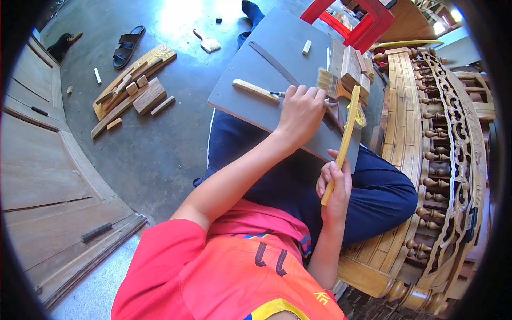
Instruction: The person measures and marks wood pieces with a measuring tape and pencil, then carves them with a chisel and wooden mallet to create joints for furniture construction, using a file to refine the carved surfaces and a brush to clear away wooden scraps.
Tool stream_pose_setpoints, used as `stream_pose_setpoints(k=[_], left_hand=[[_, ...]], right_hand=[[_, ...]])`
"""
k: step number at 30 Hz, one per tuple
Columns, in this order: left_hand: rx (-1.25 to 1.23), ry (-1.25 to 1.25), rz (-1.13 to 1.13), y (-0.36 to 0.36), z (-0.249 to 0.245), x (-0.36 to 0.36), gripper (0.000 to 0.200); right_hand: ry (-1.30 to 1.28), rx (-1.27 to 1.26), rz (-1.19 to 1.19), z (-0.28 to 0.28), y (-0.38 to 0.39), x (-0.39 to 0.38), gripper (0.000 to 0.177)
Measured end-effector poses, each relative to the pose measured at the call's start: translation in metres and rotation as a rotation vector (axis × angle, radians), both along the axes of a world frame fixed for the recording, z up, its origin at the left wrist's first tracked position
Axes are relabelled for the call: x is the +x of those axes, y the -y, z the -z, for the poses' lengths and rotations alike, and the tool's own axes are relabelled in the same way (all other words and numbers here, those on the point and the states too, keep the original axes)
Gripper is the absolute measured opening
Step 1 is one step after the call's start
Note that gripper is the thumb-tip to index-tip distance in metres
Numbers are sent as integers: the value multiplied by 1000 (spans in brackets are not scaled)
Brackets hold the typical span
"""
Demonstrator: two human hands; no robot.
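My right hand (334,186) grips the lower end of a thin yellow wooden strip (346,125), which stands tilted over the edge of a grey board (256,58) lying across my lap. My left hand (300,111) rests knuckles-up on that board with its fingers curled; whatever is under them is hidden. A wooden-handled tool (255,89) lies on the board, its metal tip reaching my left fingers. A flat paintbrush (332,84) lies just beyond that hand, next to some wooden blocks (353,66). A long metal strip (272,60) and a small pale block (306,47) also lie on the board.
A carved wooden furniture piece with turned spindles (442,160) fills the right side. A red plastic stool (362,21) stands beyond the board. Wood offcuts (133,88), a sandal (127,47) and a brush (207,42) lie on the concrete floor. Wooden panels (42,176) lie at left.
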State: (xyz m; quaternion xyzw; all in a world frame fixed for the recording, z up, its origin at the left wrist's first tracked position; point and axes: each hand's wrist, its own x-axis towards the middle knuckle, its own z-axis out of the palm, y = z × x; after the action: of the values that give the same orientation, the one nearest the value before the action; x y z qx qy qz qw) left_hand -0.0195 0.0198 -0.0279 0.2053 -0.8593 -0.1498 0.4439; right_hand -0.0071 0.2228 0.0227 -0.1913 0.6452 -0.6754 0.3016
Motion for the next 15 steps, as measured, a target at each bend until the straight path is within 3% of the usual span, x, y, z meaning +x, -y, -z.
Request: stream_pose_setpoints(k=[8,15], left_hand=[[15,-100,128,0,-6,1,15],[6,-170,96,-1,-10,4,15]], right_hand=[[-1,5,10,2,0,1,37],[-10,15,8,2,1,1,38]])
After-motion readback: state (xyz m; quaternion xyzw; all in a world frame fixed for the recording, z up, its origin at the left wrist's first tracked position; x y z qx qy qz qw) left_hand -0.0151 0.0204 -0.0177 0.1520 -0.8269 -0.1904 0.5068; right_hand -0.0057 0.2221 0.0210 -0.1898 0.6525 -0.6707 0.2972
